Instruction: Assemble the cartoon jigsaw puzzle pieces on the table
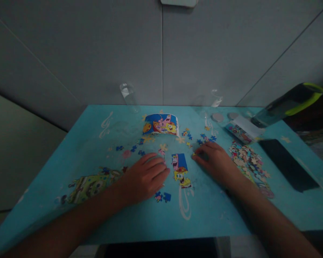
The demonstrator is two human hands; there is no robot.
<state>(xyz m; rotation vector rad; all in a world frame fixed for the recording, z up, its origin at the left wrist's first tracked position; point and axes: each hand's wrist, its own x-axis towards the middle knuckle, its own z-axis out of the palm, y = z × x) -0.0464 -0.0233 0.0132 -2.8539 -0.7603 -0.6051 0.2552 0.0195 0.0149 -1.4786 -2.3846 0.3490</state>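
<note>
A partly joined jigsaw section (180, 170), blue above and yellow below, lies on the table between my hands. My right hand (214, 157) is just right of it, thumb and forefinger pinching a small yellowish puzzle piece (193, 154). To the section's left, my left hand (148, 175) rests low over the table with its fingers stretched out and slightly bent; what is under the palm is hidden. Loose blue puzzle pieces (163, 196) lie below its fingertips. Behind the hands stands a curved reference picture (161, 124) of cartoon figures.
A pile of mixed puzzle pieces (249, 159) lies right of my right forearm, beside a dark phone-like slab (288, 165). Farther back are an opened small box (243, 129), a bottle (286, 104), round lids (217, 117) and clear jars (130, 97). My left forearm partly covers a yellow cartoon figure (90, 186).
</note>
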